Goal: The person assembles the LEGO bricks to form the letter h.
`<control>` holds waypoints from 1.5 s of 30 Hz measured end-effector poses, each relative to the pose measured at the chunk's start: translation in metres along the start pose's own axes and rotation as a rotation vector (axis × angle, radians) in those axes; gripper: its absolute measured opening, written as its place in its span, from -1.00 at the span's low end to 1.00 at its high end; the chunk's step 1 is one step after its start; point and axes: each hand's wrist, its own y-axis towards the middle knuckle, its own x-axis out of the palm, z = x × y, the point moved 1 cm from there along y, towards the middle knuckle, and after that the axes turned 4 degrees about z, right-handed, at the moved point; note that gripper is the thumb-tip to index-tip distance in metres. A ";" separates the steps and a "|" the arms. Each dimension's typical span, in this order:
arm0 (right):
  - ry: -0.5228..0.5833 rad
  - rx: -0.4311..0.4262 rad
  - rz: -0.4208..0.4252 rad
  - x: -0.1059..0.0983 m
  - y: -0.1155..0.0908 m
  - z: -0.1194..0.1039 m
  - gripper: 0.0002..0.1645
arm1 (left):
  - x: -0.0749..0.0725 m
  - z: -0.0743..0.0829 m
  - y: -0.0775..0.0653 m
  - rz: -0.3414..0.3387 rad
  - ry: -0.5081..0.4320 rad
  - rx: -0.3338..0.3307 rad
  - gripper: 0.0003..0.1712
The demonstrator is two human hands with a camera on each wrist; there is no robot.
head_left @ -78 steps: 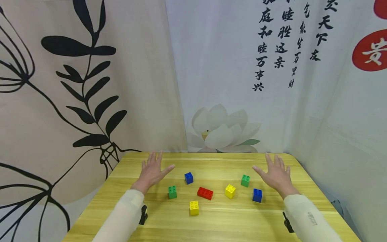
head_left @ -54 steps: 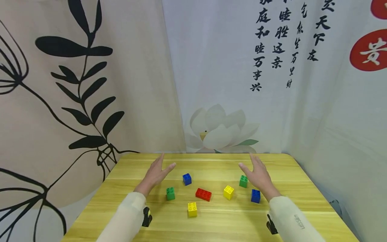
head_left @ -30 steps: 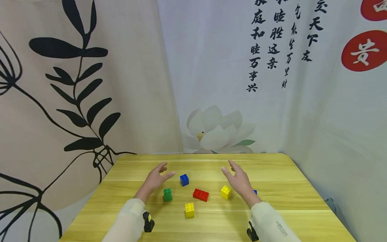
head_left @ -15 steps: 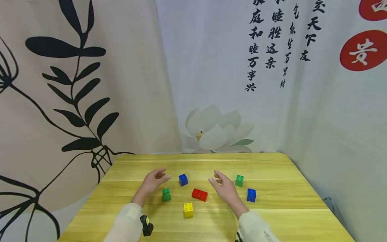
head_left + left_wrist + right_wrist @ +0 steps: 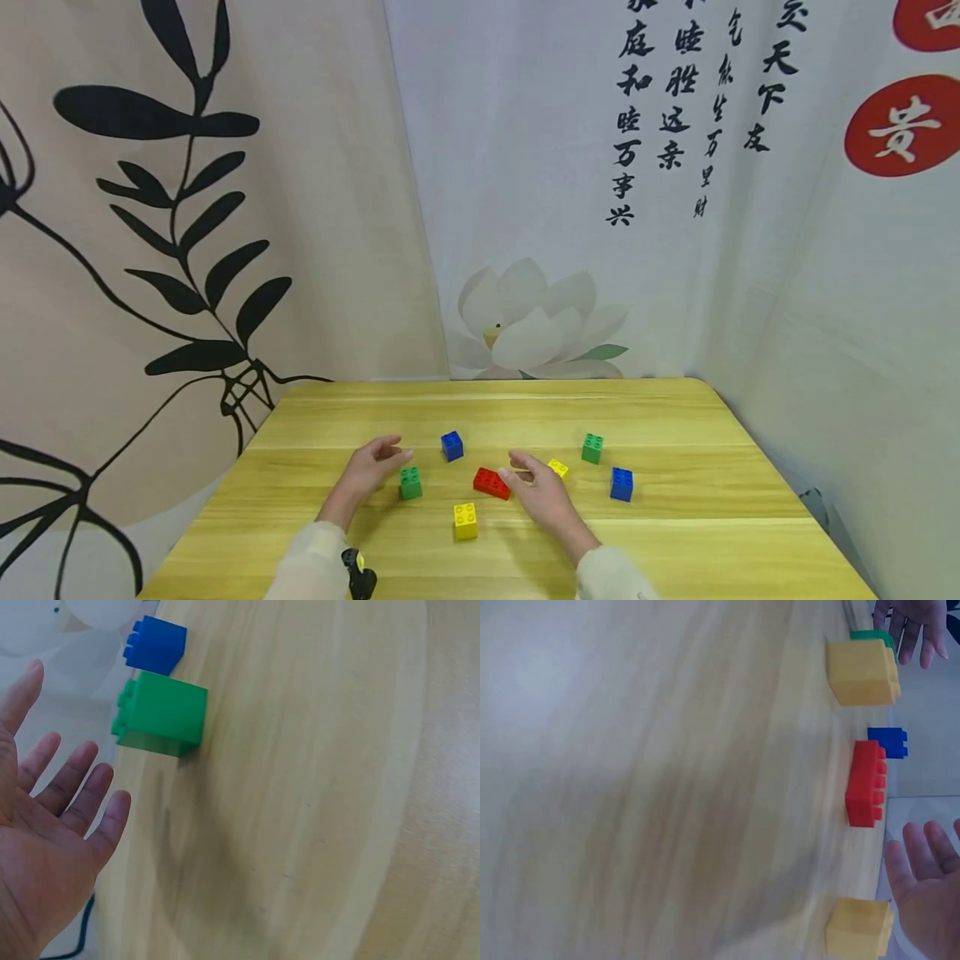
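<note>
My left hand (image 5: 366,472) hovers over the left part of the table, fingers relaxed and holding nothing. Just right of it sits a green toy brick (image 5: 410,483), with a blue brick (image 5: 452,446) farther back. In the left wrist view the palm and spread fingers show beside the green brick (image 5: 165,714). My right hand (image 5: 542,496) is loosely bent and holds nothing, beside the long red brick (image 5: 491,483). It partly covers a yellow brick (image 5: 558,468) in the head view. Another yellow brick (image 5: 465,522) lies nearer the front, between the hands.
At the right stand a second green brick (image 5: 592,448) and a second blue brick (image 5: 622,484). The wooden table (image 5: 712,550) meets printed curtains (image 5: 525,167) at its back and sides.
Both hands have come back toward the body, the right one also moving left, past the green and blue bricks to the red one. Fingers have gone from spread to relaxed. The bricks stay put.
</note>
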 end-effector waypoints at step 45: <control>0.029 0.064 -0.164 0.052 -0.015 0.016 -0.32 | 0.010 -0.041 -0.010 -0.028 -0.078 -0.007 -0.35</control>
